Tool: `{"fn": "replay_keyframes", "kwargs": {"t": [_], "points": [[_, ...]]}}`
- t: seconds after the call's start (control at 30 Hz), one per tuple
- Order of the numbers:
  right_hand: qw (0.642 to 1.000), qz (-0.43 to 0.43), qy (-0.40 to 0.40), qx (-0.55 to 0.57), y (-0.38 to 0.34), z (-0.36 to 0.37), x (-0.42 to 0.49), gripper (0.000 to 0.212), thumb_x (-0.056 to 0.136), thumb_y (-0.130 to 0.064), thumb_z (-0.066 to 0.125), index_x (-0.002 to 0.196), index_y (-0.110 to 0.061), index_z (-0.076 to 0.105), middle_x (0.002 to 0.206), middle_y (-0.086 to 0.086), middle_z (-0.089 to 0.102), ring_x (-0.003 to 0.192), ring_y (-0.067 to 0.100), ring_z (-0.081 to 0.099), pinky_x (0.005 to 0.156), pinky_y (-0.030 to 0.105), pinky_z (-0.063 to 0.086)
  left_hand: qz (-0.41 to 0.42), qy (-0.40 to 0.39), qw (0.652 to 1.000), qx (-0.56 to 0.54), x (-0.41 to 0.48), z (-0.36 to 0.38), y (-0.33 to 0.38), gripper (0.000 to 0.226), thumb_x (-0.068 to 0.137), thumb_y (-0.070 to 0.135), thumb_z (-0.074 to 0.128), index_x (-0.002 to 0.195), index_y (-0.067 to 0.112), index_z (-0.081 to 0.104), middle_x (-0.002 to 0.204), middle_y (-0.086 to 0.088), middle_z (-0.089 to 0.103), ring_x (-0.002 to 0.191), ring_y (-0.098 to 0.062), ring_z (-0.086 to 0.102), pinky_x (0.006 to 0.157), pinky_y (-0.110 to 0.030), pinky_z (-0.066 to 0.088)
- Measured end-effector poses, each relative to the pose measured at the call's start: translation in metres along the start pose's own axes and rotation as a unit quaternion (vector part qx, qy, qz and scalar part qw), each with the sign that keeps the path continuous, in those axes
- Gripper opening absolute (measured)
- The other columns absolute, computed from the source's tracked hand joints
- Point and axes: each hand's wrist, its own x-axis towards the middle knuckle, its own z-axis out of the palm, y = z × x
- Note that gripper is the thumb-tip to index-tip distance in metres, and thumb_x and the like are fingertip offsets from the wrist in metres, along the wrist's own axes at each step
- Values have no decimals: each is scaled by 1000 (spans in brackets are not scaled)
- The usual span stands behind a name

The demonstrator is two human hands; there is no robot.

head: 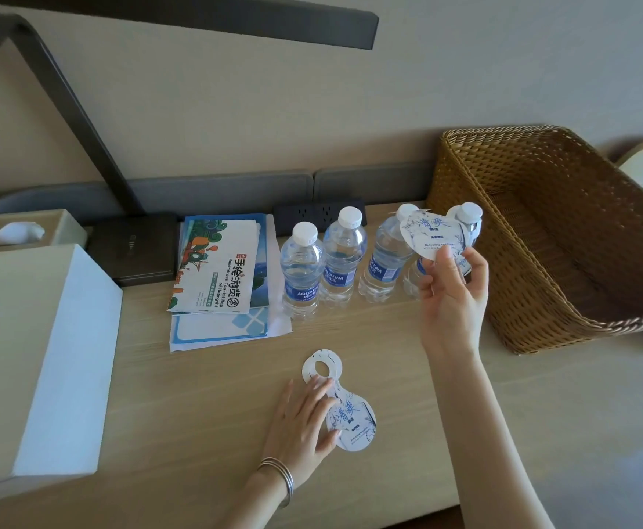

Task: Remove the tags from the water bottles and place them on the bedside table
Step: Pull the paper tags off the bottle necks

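Note:
Several clear water bottles with white caps stand in a row on the wooden bedside table (pixel 205 421): the leftmost bottle (pixel 301 271), the second bottle (pixel 344 257) and the third bottle (pixel 385 257), while the rightmost bottle (pixel 468 219) is partly hidden. My right hand (pixel 451 295) pinches a white and blue paper tag (pixel 432 234) in front of the rightmost bottle. A second tag (pixel 350 414) with a ring hole lies flat on the table. My left hand (pixel 300 425) rests on it with straight fingers.
A wicker basket (pixel 564 238) stands at the right. Tourist maps and brochures (pixel 216 273) lie left of the bottles. A white box (pixel 37 357) sits at the left, with a tissue box (pixel 18 231), a dark lamp base (pixel 136 250) and a power strip (pixel 319 215) behind.

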Motion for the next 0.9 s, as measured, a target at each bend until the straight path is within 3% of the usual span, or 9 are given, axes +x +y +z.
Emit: {"fn": "replay_keyframes", "kwargs": {"t": [0.13,0.3,0.47,0.63,0.9], "points": [[999,10,15,-40,12,-23,-7,13,91,-12,57,98,-20,50,77,-9,62,68,4,56,63,16,42,-6,19,1000,-14,0,0,0,31,84,46,54,109,28,54,141,6,40,136,-17,36,109,-47,23],[997,42,32,-50,22,-33,-7,20,91,-14,59,109,-17,51,88,-5,61,69,3,56,65,18,40,-7,37,999,-36,-1,1,-2,35,83,47,55,113,30,53,123,4,50,122,-18,46,110,-42,25],[1000,20,-2,8,14,-19,3,12,92,-11,54,96,-21,49,75,-12,64,67,3,56,59,14,40,0,34,999,-40,-1,1,-2,30,89,45,50,116,32,54,125,7,51,124,-15,45,107,-46,28],[999,40,7,3,23,-30,4,15,91,-14,55,104,-19,49,83,-10,64,70,3,54,58,14,39,0,38,998,-45,0,0,-1,30,87,41,51,115,32,56,125,9,50,125,-14,44,110,-47,25],[999,19,-7,42,20,-7,14,15,91,-11,55,100,-22,49,79,-4,59,69,6,51,61,17,39,-4,34,998,-55,0,-1,-2,30,86,41,54,115,33,55,126,10,49,126,-14,43,111,-46,24]]}}
